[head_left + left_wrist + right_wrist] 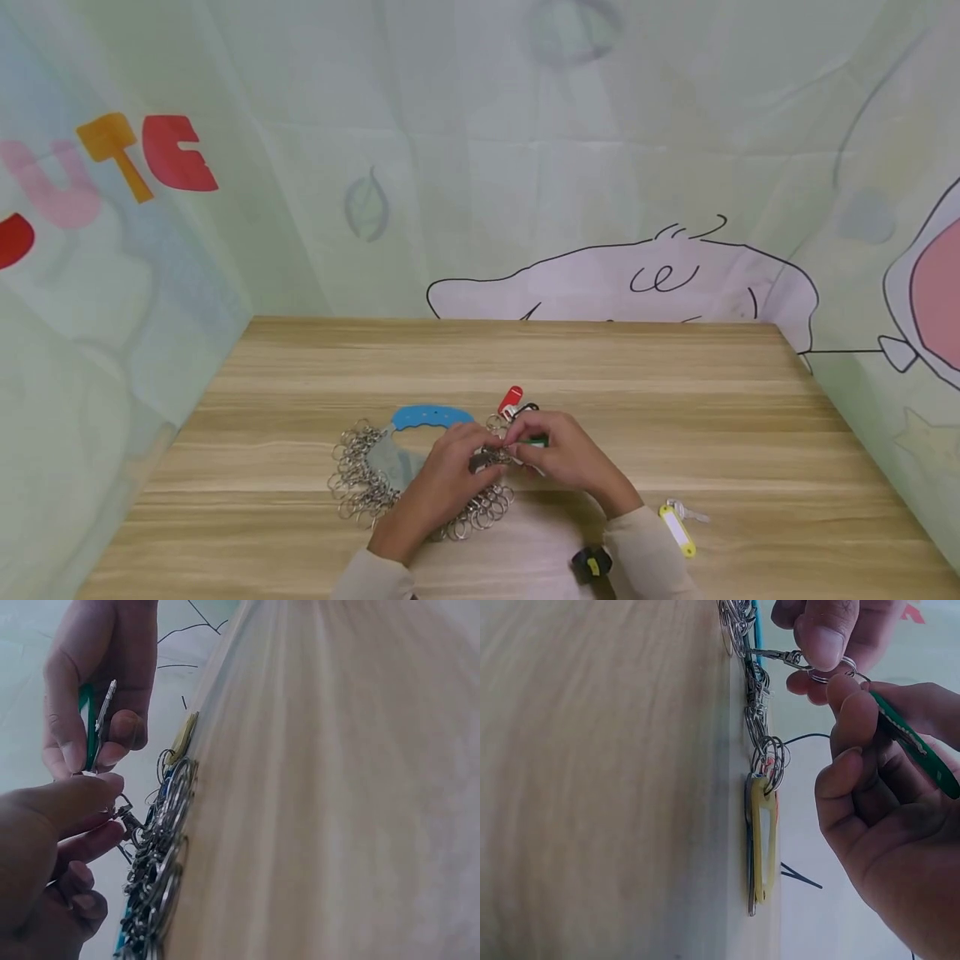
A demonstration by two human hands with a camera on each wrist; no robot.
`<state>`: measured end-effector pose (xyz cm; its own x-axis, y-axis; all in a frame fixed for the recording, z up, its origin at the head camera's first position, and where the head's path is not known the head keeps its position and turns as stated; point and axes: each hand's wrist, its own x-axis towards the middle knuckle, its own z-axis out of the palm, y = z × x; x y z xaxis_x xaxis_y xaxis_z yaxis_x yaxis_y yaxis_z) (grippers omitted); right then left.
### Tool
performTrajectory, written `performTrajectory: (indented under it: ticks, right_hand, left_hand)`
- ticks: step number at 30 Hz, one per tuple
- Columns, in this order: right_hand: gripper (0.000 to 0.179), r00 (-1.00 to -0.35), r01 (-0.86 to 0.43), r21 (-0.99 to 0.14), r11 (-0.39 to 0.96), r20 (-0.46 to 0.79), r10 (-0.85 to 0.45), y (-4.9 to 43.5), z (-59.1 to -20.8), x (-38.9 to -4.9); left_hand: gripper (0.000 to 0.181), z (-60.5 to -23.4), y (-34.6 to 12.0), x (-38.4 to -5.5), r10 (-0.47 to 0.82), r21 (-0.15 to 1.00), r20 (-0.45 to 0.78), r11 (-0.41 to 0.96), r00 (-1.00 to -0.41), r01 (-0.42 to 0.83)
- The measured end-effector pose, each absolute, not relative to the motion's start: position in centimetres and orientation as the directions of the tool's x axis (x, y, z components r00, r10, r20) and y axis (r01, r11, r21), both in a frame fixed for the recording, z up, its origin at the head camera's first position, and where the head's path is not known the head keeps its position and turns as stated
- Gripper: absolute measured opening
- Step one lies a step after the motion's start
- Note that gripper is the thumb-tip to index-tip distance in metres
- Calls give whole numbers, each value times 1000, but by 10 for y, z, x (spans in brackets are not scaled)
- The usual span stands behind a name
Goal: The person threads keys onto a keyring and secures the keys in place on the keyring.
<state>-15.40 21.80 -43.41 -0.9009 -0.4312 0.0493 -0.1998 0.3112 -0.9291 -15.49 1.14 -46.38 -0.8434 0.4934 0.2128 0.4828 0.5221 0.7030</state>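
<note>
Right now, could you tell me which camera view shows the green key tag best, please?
The right wrist view: the green key tag runs long and unblurred between the right hand's fingers. The left wrist view shows only its thin edge. In the head view it is a small green speck mostly hidden behind the hands.

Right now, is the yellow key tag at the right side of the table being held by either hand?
No. In the head view the yellow key tag lies alone on the table, apart from the right hand and left hand.
</note>
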Motion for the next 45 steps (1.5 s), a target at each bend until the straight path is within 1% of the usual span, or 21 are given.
performTrajectory:
  ticks: [2, 10, 16, 23, 27, 32, 35, 39, 41, 43, 45]
  right_hand:
    - [8, -897, -213, -926, 310, 59, -438, 220, -443, -157]
    - [11, -895, -214, -926, 311, 57, -443, 220, -443, -157]
    - [11, -884, -246, -920, 305, 84, -460, 220, -445, -157]
    - [14, -894, -245, -890, 384, 54, -445, 220, -444, -157]
    - [16, -902, -266, -864, 428, 66, -427, 219, -445, -157]
    - [19, -897, -308, -833, 460, 93, -431, 217, -445, -155]
    - [18, -885, -364, -783, 505, 122, -449, 216, -445, -155]
    - [14, -850, -466, -666, 582, 154, -504, 215, -447, -156]
    - [13, -832, -502, -629, 593, 164, -530, 215, -447, -155]
    - [14, -830, -495, -644, 583, 152, -537, 217, -448, -154]
    - [15, -839, -456, -703, 546, 136, -526, 218, -449, -154]
  left_hand:
    - [27, -464, 11, -155, 494, 706, 210, 520, -844, 480]
    - [21, -464, 11, -155, 494, 714, 195, 521, -847, 469]
    - [15, -465, 10, -157, 496, 701, 198, 531, -846, 476]
    - [13, -466, 10, -157, 505, 680, 201, 545, -839, 491]
    - [10, -465, 10, -157, 511, 674, 199, 548, -836, 496]
    - [12, -466, 10, -157, 517, 664, 205, 550, -831, 506]
    - [12, -465, 11, -157, 516, 666, 193, 556, -834, 498]
    - [11, -464, 11, -157, 515, 667, 196, 553, -835, 498]
    - [11, -464, 12, -157, 513, 667, 202, 552, -834, 501]
    - [11, -464, 12, -157, 508, 668, 202, 553, -837, 497]
    - [10, -464, 12, -157, 503, 674, 197, 553, -841, 489]
